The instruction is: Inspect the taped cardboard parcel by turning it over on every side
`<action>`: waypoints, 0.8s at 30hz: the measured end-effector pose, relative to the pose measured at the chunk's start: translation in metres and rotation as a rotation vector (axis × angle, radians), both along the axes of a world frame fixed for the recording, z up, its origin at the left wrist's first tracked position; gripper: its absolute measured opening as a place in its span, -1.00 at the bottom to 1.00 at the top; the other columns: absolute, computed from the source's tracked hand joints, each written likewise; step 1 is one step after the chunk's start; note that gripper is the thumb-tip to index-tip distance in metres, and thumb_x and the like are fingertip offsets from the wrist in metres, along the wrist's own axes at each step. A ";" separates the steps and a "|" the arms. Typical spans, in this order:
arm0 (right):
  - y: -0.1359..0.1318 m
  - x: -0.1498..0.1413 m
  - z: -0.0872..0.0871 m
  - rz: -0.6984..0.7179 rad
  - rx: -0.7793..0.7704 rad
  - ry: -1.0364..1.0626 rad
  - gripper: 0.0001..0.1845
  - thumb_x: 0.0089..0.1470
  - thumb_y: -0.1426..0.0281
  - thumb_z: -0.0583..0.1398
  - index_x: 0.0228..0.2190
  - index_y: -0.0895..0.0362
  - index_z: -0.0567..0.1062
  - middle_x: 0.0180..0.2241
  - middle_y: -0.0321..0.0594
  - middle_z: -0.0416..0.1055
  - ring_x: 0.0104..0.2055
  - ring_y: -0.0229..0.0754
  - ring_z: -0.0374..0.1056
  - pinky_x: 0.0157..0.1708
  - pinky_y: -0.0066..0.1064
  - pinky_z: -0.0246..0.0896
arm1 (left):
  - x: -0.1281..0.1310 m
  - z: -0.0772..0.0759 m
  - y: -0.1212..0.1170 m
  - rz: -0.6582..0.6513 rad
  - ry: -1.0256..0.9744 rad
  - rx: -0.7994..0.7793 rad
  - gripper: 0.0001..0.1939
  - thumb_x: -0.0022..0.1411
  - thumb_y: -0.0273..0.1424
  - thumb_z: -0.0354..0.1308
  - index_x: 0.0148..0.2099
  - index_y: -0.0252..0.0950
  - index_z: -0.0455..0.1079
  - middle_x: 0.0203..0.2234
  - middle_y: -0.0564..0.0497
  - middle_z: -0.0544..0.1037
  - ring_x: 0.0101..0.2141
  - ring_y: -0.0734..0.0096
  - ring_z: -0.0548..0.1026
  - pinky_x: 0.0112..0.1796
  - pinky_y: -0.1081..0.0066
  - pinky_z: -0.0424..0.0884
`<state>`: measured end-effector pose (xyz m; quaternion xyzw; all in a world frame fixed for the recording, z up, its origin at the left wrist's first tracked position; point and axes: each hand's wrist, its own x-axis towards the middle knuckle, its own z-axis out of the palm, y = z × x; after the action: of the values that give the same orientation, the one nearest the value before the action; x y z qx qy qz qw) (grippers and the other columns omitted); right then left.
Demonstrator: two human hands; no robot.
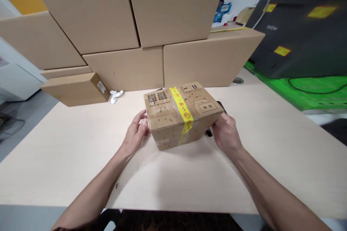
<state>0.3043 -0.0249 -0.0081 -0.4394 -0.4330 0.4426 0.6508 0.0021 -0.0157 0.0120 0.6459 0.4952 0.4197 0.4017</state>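
Observation:
A taped cardboard box [168, 112] with a yellow printed tape strip [181, 104] across its top sits at an angle on the table, its right end seemingly raised a little. At its left end is my left hand [137, 130], with bent fingers pressed to the side and fingertips partly hidden. My right hand [226, 131] is closed around the lower right corner, its fingertips out of sight beneath the box. Beside that hand a black object [209, 132] shows in part below the box; I cannot make out its kind or whether the hand touches it.
Large cardboard boxes [123, 68] are stacked along the back of the pale table [81, 162]. A flat carton [74, 90] lies at the back left, next to crumpled white paper [116, 95]. A roll of tape [238, 80] is at the back right. Beyond stands a dark machine [298, 43] on a green surface.

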 end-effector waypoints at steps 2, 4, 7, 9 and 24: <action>0.003 -0.003 -0.002 0.022 -0.036 0.025 -0.68 0.17 -0.04 0.36 -0.22 -0.11 0.73 -0.17 -0.29 0.71 0.02 0.07 0.60 -0.10 -0.16 0.55 | -0.003 -0.001 -0.003 -0.080 -0.039 0.112 -0.02 0.32 0.30 0.13 0.52 -0.24 0.19 0.14 -0.32 0.59 -0.41 0.33 0.56 -0.30 0.21 0.59; 0.005 -0.006 -0.005 0.055 -0.063 0.055 -0.67 0.15 -0.04 0.36 -0.22 -0.11 0.72 -0.19 -0.28 0.72 0.06 0.09 0.60 -0.09 -0.15 0.56 | -0.004 -0.002 -0.008 -0.156 -0.025 0.182 0.23 0.18 0.34 0.25 0.63 -0.14 -0.12 0.43 -0.42 0.29 -0.28 0.26 0.60 -0.24 0.16 0.61; 0.008 -0.010 -0.010 0.115 -0.079 0.094 -0.63 0.03 -0.08 0.41 -0.27 -0.11 0.71 -0.21 -0.27 0.73 0.10 0.14 0.58 -0.04 -0.09 0.55 | 0.000 -0.003 -0.013 -0.173 0.077 0.186 0.39 -0.01 0.23 0.49 0.62 -0.18 -0.13 0.50 -0.46 0.13 0.01 -0.06 0.59 -0.09 0.05 0.61; 0.008 -0.011 -0.011 0.161 -0.096 0.112 -0.61 -0.04 -0.08 0.45 -0.29 -0.11 0.70 -0.19 -0.25 0.74 0.12 0.16 0.57 0.01 -0.07 0.54 | 0.006 -0.002 -0.015 -0.159 0.117 0.128 0.26 -0.02 0.11 0.55 0.54 -0.26 0.09 0.40 -0.44 0.31 0.16 -0.21 0.52 0.02 -0.02 0.58; 0.003 -0.013 0.016 0.198 -0.259 0.219 -0.41 -0.22 -0.24 0.50 -0.29 -0.10 0.72 -0.06 -0.27 0.73 0.23 0.14 0.53 0.22 -0.07 0.46 | 0.023 -0.011 -0.006 -0.186 -0.545 -0.286 -0.34 0.18 0.12 0.45 0.07 -0.31 0.58 -0.13 -0.21 0.72 -0.14 0.09 0.69 -0.17 0.23 0.66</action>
<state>0.2913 -0.0216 0.0084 -0.4238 -0.3403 0.6017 0.5853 0.0255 -0.0220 0.0011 0.4892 0.3621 0.4651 0.6428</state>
